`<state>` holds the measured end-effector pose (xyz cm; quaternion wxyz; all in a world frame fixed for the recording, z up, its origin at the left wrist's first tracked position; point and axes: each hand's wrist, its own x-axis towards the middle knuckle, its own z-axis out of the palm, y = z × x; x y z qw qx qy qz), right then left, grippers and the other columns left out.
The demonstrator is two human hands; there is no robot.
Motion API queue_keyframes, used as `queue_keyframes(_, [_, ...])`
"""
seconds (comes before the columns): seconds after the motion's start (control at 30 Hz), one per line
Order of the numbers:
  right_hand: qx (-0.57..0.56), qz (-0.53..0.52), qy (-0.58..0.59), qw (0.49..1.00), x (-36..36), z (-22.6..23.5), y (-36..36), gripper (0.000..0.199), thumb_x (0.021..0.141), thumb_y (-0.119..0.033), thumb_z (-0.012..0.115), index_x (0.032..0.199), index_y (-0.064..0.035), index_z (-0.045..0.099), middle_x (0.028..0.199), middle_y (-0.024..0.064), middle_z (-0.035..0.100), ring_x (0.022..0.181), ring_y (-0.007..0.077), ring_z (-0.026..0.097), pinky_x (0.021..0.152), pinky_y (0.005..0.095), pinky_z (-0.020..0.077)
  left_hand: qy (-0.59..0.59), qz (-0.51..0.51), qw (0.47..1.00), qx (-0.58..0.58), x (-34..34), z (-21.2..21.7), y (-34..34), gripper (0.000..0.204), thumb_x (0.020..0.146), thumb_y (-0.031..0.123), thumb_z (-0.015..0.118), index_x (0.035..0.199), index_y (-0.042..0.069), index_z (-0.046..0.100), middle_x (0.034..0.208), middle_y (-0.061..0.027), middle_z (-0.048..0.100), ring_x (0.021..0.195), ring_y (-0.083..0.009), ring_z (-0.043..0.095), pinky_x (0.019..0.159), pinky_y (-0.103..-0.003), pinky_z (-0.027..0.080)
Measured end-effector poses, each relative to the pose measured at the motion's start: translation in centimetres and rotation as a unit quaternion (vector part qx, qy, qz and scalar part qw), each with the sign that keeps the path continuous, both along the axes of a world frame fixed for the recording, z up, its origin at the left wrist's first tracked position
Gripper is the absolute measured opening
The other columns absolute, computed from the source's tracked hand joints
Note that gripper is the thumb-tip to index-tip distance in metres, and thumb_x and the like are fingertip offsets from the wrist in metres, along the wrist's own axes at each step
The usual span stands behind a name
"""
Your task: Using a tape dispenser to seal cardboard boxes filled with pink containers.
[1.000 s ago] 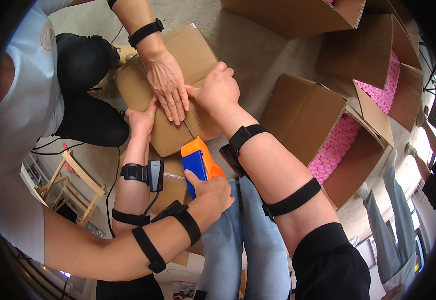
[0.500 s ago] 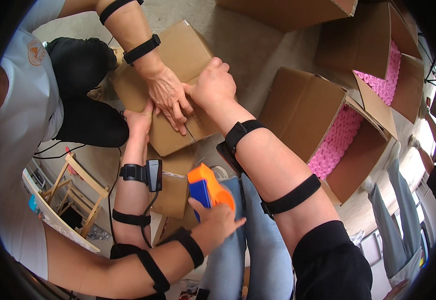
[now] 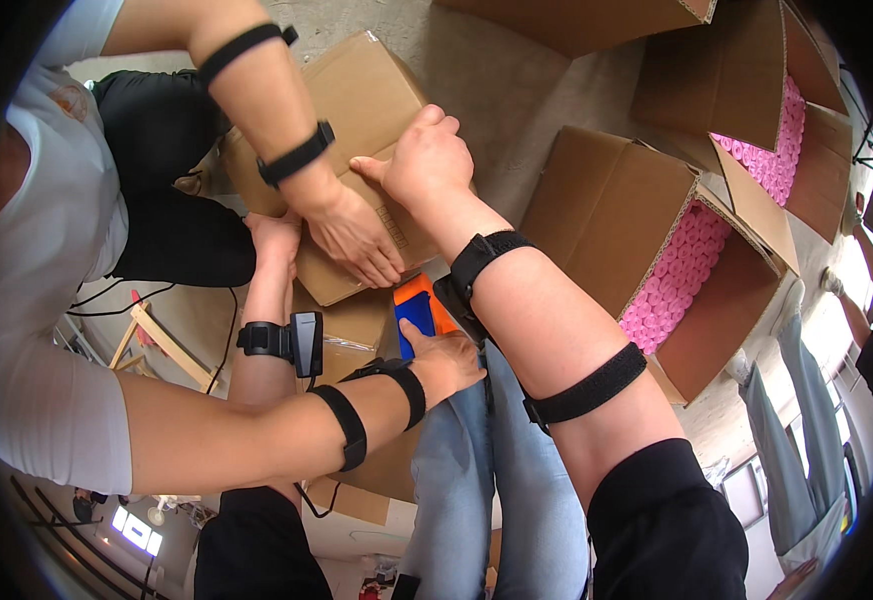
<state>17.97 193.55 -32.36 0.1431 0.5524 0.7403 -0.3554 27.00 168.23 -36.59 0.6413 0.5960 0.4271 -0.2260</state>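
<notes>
A closed cardboard box (image 3: 352,95) is held between my two hands. My left hand (image 3: 275,240) grips its left side, most of the fingers hidden. My right hand (image 3: 427,160) is curled over the right edge, thumb lying on the top and fingers folded. Between them, a co-worker's hand (image 3: 357,235) presses flat on the top near the front edge. That person's other hand (image 3: 442,362) holds an orange and blue tape dispenser (image 3: 414,312) against the box's near edge.
Open cardboard boxes (image 3: 597,220) packed with pink rolls (image 3: 672,265) stand at the right. Another box (image 3: 372,465) sits below the held one, by my legs (image 3: 457,460). The co-worker crouches at the left in a white shirt (image 3: 67,380); a wooden frame (image 3: 169,345) is behind.
The co-worker's tape dispenser has moved up to the box's near edge. Their other hand has slid toward that edge and flattened. My hands keep their hold.
</notes>
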Motion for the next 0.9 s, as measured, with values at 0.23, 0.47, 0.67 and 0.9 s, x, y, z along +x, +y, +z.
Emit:
queue_keyframes(0.23, [-0.007, -0.001, 0.023, 1.000, -1.5, 0.3, -0.7, 0.099, 0.061, -0.064, 0.081, 0.117, 0.0082, 0.042, 0.112, 0.0231, 0.055, 0.096, 0.0341, 0.066, 0.076, 0.0376, 0.0576, 0.199, 0.065, 0.949, 0.237, -1.9, 1.0, -0.3, 0.048, 0.078, 0.053, 0.060, 0.104, 0.013, 0.070, 0.107, -0.0068, 0.067, 0.104, -0.0232, 0.061, 0.084, -0.077, 0.027])
queue_keyframes(0.47, [0.022, 0.000, 0.020, 1.000, -1.7, -0.1, -0.7, 0.098, 0.061, -0.065, 0.080, 0.116, 0.0078, 0.042, 0.111, 0.0227, 0.056, 0.094, 0.0325, 0.067, 0.074, 0.0366, 0.0581, -0.056, -0.117, 0.991, -0.026, -3.6, 1.6, 5.4, 0.027, 0.062, 0.039, 0.068, 0.075, 0.016, 0.073, 0.086, -0.0045, 0.070, 0.087, -0.0228, 0.064, 0.080, -0.051, 0.040])
queue_keyframes(0.67, [0.011, -0.001, 0.004, 1.000, -0.3, -0.8, -0.8, 0.098, 0.060, -0.060, 0.083, 0.118, 0.0079, 0.041, 0.111, 0.0218, 0.055, 0.091, 0.0330, 0.067, 0.072, 0.0366, 0.0581, -0.270, -0.465, 0.784, 0.309, -2.5, 10.2, 6.5, 0.033, 0.074, 0.043, 0.063, 0.075, 0.013, 0.075, 0.080, -0.0060, 0.071, 0.085, -0.0234, 0.065, 0.077, -0.047, 0.051])
queue_keyframes(0.9, [0.088, -0.004, 0.154, 0.984, -1.8, -0.1, -2.9, 0.105, 0.065, -0.055, 0.081, 0.131, 0.0121, 0.034, 0.121, 0.0253, 0.051, 0.117, 0.0366, 0.053, 0.092, 0.0396, 0.0508, 0.116, -0.339, 0.652, 0.668, -12.9, 5.8, 2.1, 0.047, 0.093, 0.041, 0.051, 0.121, 0.003, 0.054, 0.128, -0.0083, 0.053, 0.121, -0.0247, 0.047, 0.103, -0.048, 0.037])
